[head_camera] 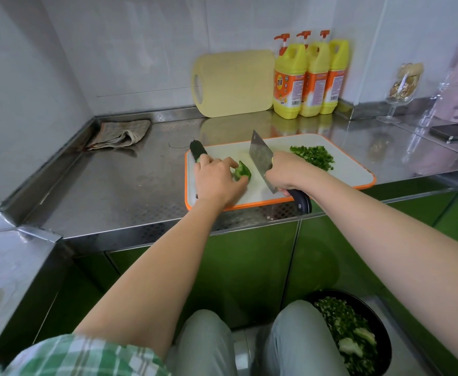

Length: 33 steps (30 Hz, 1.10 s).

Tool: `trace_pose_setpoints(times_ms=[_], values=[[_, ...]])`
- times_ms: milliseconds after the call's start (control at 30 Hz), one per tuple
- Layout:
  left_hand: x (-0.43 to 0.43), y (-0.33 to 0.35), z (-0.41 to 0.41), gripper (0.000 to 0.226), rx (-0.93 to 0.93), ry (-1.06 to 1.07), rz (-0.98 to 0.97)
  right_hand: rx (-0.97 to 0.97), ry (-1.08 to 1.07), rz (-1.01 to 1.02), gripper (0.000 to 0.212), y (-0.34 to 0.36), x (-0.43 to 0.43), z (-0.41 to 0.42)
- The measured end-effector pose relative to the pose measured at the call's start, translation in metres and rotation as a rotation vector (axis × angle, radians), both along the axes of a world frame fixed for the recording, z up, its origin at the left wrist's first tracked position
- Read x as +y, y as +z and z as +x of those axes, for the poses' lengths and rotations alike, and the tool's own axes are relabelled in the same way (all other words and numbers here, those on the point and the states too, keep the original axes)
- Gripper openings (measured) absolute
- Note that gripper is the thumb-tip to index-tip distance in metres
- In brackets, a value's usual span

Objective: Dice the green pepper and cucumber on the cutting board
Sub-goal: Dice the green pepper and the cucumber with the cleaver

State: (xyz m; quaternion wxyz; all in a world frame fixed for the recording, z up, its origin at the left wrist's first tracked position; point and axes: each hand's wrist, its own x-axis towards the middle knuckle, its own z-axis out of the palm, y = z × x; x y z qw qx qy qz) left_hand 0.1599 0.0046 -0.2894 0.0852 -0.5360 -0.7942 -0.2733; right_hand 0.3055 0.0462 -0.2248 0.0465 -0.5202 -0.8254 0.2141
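Left hand [217, 180] fingers curl onto green pepper chunk [241, 172], mid white orange-rimmed cutting board [344, 169]. Right hand [287, 173] grips steel cleaver [261, 158] just beside. Dark cucumber [198, 151] at left edge; diced pile [313, 157] far right.

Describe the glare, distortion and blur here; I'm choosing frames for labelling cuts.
Head view: the wide lens bows the counter edge and walls; the steel mirrors the bottles with mild glare; light is soft, with faint shadows under the left hand on the pepper and the right hand on the cleaver; centre is sharp, the glass at the right edge looks smeared.
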Motion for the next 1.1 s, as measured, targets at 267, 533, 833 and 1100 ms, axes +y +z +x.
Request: trace_pose_setpoints(times_ms=[267, 533, 833, 1100], values=[[0.008, -0.007, 0.002, 0.048, 0.031, -0.068, 0.016, 0.112, 0.033, 0.026, 0.017, -0.009, 0.009, 0.009], [0.002, -0.005, 0.002, 0.034, -0.128, -0.106, 0.084, 0.296, 0.015, 0.121, 0.010, -0.018, 0.008, 0.020], [-0.004, -0.005, 0.002, 0.030, -0.268, -0.118, 0.142, 0.242, 0.082, 0.163, 0.008, -0.008, -0.006, 0.019], [-0.002, -0.006, 0.001, 0.033, -0.172, -0.157, 0.098, 0.202, 0.061, 0.147, 0.015, -0.003, -0.011, 0.021]])
